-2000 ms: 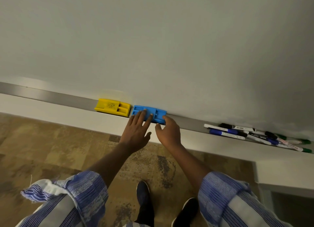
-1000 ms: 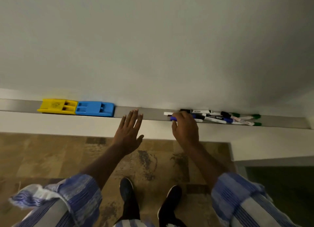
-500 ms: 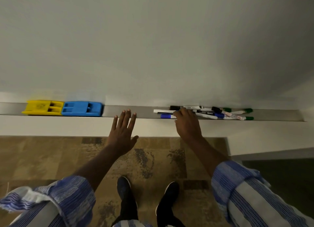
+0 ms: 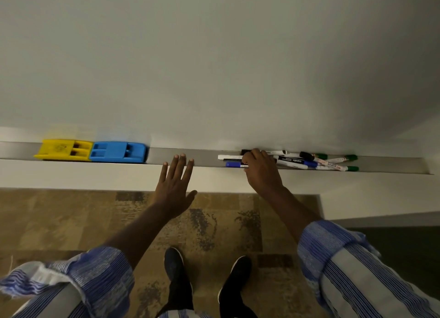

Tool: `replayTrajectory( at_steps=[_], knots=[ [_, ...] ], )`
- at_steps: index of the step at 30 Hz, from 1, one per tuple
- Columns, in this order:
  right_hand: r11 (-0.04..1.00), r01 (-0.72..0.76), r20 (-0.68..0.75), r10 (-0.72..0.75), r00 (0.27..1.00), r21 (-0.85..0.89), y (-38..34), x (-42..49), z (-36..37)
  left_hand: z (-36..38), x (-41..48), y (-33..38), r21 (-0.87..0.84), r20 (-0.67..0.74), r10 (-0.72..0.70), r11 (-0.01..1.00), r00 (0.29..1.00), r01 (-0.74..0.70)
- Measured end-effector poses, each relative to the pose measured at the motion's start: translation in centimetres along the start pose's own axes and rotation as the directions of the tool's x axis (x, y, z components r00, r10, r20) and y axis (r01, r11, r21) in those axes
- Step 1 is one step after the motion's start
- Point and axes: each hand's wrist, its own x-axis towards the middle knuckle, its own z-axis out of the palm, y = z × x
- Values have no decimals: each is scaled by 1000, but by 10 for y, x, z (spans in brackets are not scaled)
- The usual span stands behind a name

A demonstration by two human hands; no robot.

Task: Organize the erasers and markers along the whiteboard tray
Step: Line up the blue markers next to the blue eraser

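Observation:
A yellow eraser (image 4: 63, 150) and a blue eraser (image 4: 118, 152) lie end to end, touching, at the left of the grey whiteboard tray (image 4: 204, 157). Several markers (image 4: 309, 162) with black, blue and green caps lie in a loose, crossed pile at the tray's right part. My right hand (image 4: 262, 172) lies over the pile's left end, its fingers curled down on the markers there; a white marker (image 4: 228, 157) and a blue one (image 4: 234, 164) stick out to its left. My left hand (image 4: 175, 187) is flat with straight fingers, its fingertips at the tray's front edge between erasers and markers.
The whiteboard (image 4: 214, 68) fills the upper view. The tray ends at the right (image 4: 426, 165), near a wall corner. A white ledge (image 4: 83, 175) runs below the tray. My two shoes (image 4: 176, 270) stand on the brown patterned floor.
Both hands left the blue eraser, which now touches the yellow one. My right hand went right onto the markers and stays there; my left hand hovers at the tray's middle.

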Motion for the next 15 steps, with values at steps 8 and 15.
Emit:
replayTrajectory(
  at_steps=[8, 15],
  knots=[
    [1000, 16, 41, -16, 999, 13, -3, 3, -3, -23, 20, 29, -169, -67, 77, 982, 995, -87],
    [998, 3, 18, -4, 1000, 60, -1, 2, -7, -43, 75, 71, -213, -173, 143, 960, 974, -179]
  ],
)
